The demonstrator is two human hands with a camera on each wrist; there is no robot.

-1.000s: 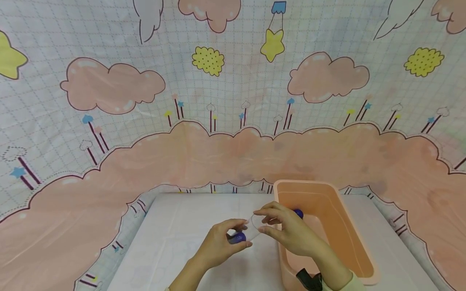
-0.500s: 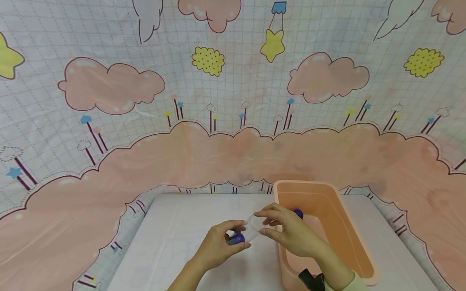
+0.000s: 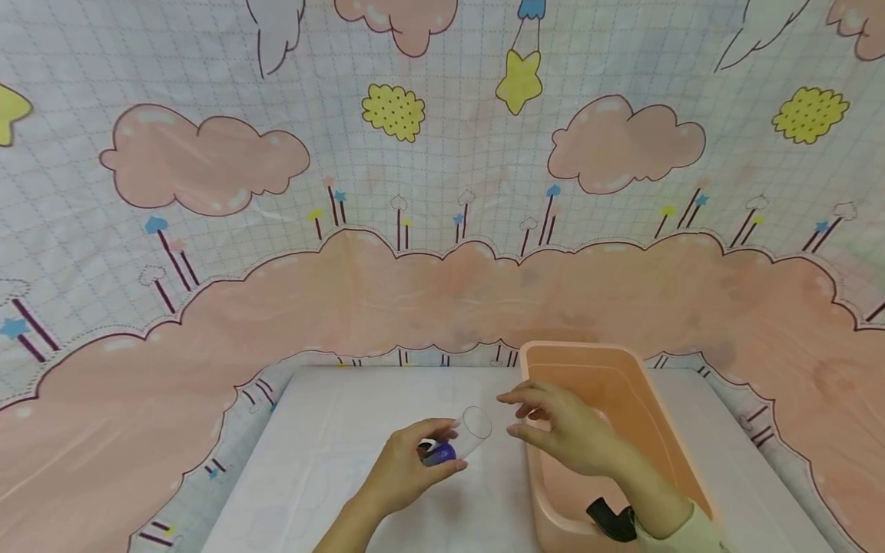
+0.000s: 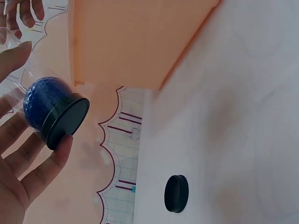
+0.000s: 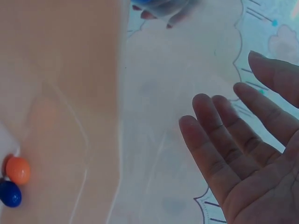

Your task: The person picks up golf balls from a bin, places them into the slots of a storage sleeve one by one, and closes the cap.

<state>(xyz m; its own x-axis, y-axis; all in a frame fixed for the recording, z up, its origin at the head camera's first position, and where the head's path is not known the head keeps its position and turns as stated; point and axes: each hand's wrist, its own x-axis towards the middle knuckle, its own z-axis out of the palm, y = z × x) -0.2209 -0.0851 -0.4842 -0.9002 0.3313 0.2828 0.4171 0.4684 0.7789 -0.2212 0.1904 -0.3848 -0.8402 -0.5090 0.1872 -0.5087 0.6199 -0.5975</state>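
Left of the orange tub (image 3: 636,415), on my head feed, I had the person's left hand (image 3: 408,468) above the white tabletop (image 3: 359,415), thumb and fingers curled round a clear tube (image 3: 472,446). The tube was tilted, its bare rim end pointing up and towards the tub. Inside, at the end farther from the tub, I made out a dark blue ball (image 3: 439,455) against a black cap (image 4: 67,123) that closed that end. On the left wrist feed I found a loose black lid (image 4: 176,193) on the tabletop, well apart from the tub; the head feed did not show it.

Next to the right, over the tub's left rim, I had the right hand (image 3: 570,434). Half a second earlier its fingers had been at the tube's rim; now they had come away towards the tub, apart from one another, slightly bent, with nothing between them. I read that as leaving the tube in the left hand's keeping alone, its rim end uncovered and the right hand free.

Inside the tub, my right wrist feed showed an orange ball (image 5: 18,170) and a second blue ball (image 5: 10,193), touching or just beside each other; I could not tell which.
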